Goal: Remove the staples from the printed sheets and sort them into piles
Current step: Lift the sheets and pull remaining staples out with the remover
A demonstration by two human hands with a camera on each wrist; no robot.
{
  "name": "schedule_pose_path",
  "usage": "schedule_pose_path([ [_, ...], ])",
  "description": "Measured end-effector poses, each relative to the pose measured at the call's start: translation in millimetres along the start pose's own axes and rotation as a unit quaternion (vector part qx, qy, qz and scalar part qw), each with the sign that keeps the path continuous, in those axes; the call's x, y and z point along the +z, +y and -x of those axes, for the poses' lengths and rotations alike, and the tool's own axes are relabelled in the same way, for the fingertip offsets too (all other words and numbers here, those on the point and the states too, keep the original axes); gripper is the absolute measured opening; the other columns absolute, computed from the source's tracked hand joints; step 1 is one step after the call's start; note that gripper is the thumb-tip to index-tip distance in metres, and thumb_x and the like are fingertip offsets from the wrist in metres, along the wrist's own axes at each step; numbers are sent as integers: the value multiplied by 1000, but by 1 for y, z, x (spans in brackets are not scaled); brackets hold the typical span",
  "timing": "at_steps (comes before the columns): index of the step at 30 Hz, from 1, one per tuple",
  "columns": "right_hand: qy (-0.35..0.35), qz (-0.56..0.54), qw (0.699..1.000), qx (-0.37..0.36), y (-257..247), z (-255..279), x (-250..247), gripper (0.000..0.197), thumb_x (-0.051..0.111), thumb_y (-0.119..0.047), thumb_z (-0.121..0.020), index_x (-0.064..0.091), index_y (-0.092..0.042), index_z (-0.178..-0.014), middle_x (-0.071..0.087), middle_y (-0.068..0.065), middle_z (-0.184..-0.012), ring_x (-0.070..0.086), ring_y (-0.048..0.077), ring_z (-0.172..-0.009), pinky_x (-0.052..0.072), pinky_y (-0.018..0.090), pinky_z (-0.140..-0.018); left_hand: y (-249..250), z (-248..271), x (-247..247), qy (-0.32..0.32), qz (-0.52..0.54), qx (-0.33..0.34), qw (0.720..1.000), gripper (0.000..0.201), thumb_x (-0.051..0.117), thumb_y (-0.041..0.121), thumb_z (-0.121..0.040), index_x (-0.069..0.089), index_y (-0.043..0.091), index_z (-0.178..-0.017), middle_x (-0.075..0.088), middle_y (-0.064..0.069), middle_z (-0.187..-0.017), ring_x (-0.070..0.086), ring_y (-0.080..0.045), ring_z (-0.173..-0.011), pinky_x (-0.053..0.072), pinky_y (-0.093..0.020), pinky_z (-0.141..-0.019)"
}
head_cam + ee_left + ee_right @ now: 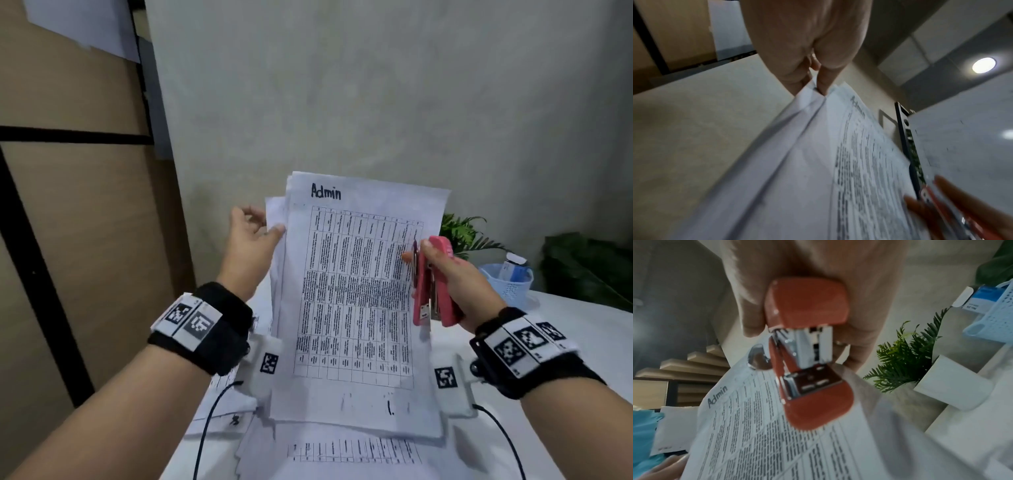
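Observation:
A bundle of printed sheets, its top page headed "Admin" over a table, is held upright above the table. My left hand pinches the bundle's upper left edge, thumb on the front page. My right hand grips a pink stapler against the right edge of the sheets. The stapler points away from the wrist, metal parts showing. No staple can be made out.
More printed sheets lie on the white table below the bundle and at the left. A light blue basket with small boxes and a green plant stand at the back right. A wall is close behind.

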State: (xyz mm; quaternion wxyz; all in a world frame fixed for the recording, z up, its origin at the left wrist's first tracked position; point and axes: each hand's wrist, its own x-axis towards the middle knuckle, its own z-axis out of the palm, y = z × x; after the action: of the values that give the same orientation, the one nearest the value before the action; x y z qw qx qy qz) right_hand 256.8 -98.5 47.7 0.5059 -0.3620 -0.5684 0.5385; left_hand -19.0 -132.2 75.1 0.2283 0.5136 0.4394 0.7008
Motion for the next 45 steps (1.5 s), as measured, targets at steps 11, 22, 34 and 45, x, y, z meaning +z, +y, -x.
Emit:
schedule_pose_path([
  [11, 3, -5, 1000, -28, 9, 17, -5, 59, 66, -61, -62, 70, -15, -99, 69, 3, -76, 64, 14, -55, 54, 25, -53, -9, 24, 3, -90, -4, -95, 991, 47, 67, 48, -76, 67, 9, -101, 72, -8, -104, 69, -23, -98, 52, -40, -92],
  [22, -2, -19, 1000, 2, 7, 17, 3, 49, 52, -47, -79, 67, -9, -105, 65, 9, -75, 62, 17, -52, 53, 23, -49, -29, 24, 6, -84, -72, -179, 978, 21, 60, 19, -93, 65, -1, -95, 67, -12, -89, 62, -23, -79, 49, -32, -74],
  [34, 25, -33, 999, -14, 3, 7, 5, 36, 45, -42, -92, 69, -15, -99, 63, 2, -64, 61, 16, -50, 50, 20, -43, -25, 13, 15, -51, -96, -133, 985, 33, 62, 44, -87, 60, 10, -86, 59, -2, -80, 53, -17, -72, 41, -25, -65],
  [45, -35, 0, 999, 9, 4, 6, 9, 46, 50, -53, -79, 71, -16, -96, 63, 14, -93, 61, 23, -55, 52, 31, -61, -26, 14, 20, -23, -6, -161, 987, 24, 41, 21, -102, 59, 5, -105, 65, -11, -110, 59, -26, -103, 44, -40, -98],
])
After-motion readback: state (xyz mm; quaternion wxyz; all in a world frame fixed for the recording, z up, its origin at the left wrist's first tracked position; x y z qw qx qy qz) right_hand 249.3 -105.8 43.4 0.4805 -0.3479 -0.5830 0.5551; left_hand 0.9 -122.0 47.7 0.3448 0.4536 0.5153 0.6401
